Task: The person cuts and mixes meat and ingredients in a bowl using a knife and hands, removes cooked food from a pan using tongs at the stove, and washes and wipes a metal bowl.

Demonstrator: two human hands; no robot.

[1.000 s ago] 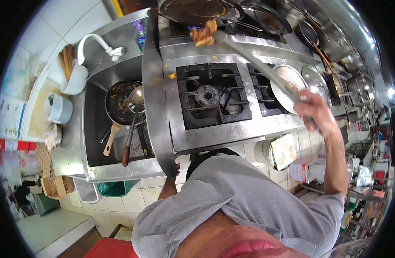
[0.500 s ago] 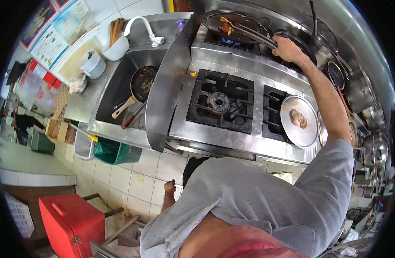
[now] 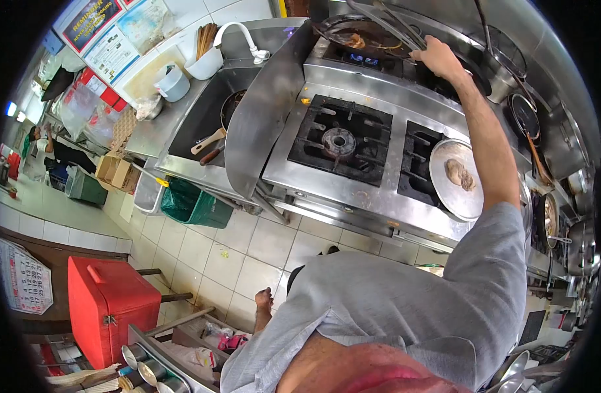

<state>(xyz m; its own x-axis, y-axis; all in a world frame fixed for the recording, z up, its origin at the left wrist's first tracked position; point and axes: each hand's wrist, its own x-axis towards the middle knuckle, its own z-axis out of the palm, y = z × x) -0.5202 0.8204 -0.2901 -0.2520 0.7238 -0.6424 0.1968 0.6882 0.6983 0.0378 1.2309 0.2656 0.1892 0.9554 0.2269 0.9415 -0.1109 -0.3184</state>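
At the back burner my right hand point(image 3: 439, 57) is closed around the handle end of metal tongs point(image 3: 398, 29). The tongs' arms are spread above the dark frying pan point(image 3: 333, 29), and their far ends run to the top edge of view. A small browned piece of food point(image 3: 355, 40) lies in the pan, with a blue flame point(image 3: 362, 59) under it. My left hand point(image 3: 264, 299) hangs low by my side over the floor, fingers curled, with nothing visible in it.
A round metal plate point(image 3: 444, 194) with a pale lump of food point(image 3: 459, 175) rests on the front right burner. The front left burner point(image 3: 339, 141) stands beside it. A metal splash guard point(image 3: 264, 111) separates stove and sink point(image 3: 182, 141). Pots point(image 3: 559, 141) line the right.
The tongs have risen off the food in the pan, and their arms are spread wider. The view has shifted, showing more at the left. My left hand still hangs down.
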